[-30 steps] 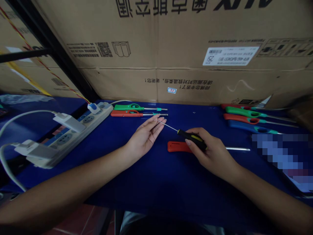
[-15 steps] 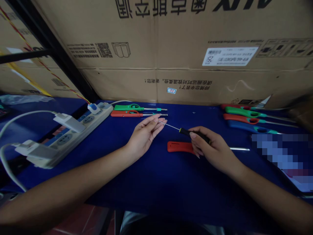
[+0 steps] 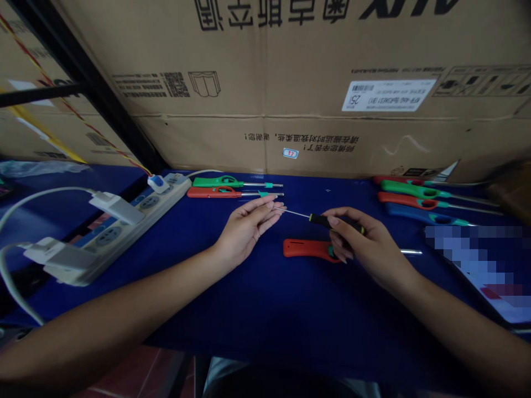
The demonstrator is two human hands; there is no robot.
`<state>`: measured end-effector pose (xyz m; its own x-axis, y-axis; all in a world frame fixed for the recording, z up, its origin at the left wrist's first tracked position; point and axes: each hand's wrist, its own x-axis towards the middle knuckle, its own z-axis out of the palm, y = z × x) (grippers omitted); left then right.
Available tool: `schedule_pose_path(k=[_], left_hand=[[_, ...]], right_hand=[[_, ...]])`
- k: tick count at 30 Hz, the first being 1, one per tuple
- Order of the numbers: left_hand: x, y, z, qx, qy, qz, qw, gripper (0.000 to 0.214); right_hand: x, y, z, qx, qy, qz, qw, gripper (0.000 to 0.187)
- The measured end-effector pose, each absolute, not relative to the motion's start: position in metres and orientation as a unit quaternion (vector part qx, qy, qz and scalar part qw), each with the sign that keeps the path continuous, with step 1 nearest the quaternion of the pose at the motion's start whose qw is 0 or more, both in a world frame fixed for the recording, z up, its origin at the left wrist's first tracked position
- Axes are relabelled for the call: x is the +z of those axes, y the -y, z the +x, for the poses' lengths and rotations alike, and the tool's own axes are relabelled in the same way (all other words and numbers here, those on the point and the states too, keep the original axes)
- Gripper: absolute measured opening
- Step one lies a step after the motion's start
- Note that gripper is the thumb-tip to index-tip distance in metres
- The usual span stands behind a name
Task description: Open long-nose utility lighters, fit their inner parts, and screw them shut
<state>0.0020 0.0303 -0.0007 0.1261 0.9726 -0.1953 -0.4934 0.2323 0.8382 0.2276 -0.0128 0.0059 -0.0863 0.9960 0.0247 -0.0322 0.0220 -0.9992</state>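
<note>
A screwdriver (image 3: 336, 222) with a black and yellow handle and a thin metal shaft lies in my right hand (image 3: 365, 237), fingers closed around the handle. Its tip points left and reaches the fingertips of my left hand (image 3: 246, 226). Thumb and fingers of that hand are pressed together; whatever is between them is too small or hidden to make out. Under my right hand, on the table, rests a red gas lighter (image 3: 307, 249), partly covered by the fingers, its metal tube showing beyond the wrist.
Behind my left hand lie a green lighter (image 3: 218, 182) and another red lighter (image 3: 211, 192). Several more, including a blue lighter (image 3: 423, 214), lie at the right. A power strip (image 3: 124, 226) with plugged-in chargers stands left. A large cardboard box (image 3: 265, 99) walls off the back.
My right hand has shifted slightly right with the screwdriver, uncovering more of the red lighter beneath. The left hand keeps its pinch in nearly the same spot.
</note>
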Motion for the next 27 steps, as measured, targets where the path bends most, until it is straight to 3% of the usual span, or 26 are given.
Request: schedule_pose_path(k=[8, 12, 16, 19, 27], left_hand=[[0.001, -0.030, 0.005, 0.506, -0.396, 0.362, 0.675, 0.019], [0.000, -0.032, -0.005, 0.475, -0.408, 0.557, 0.546, 0.023], [0.000, -0.032, -0.013, 0.309, -0.347, 0.782, 0.415, 0.028], [-0.004, -0.028, -0.011, 0.265, -0.316, 0.848, 0.333, 0.032], [-0.017, -0.014, 0.000, 0.259, -0.297, 0.869, 0.299, 0.039]], right_hand=[[0.013, 0.013, 0.230, 0.465, 0.477, -0.452, 0.593, 0.023], [0.025, 0.013, 0.241, 0.420, 0.505, -0.421, 0.625, 0.021], [0.037, 0.014, 0.250, 0.370, 0.553, -0.396, 0.633, 0.022], [0.045, 0.017, 0.250, 0.345, 0.571, -0.376, 0.644, 0.022], [0.080, 0.026, 0.226, 0.296, 0.603, -0.421, 0.610, 0.013]])
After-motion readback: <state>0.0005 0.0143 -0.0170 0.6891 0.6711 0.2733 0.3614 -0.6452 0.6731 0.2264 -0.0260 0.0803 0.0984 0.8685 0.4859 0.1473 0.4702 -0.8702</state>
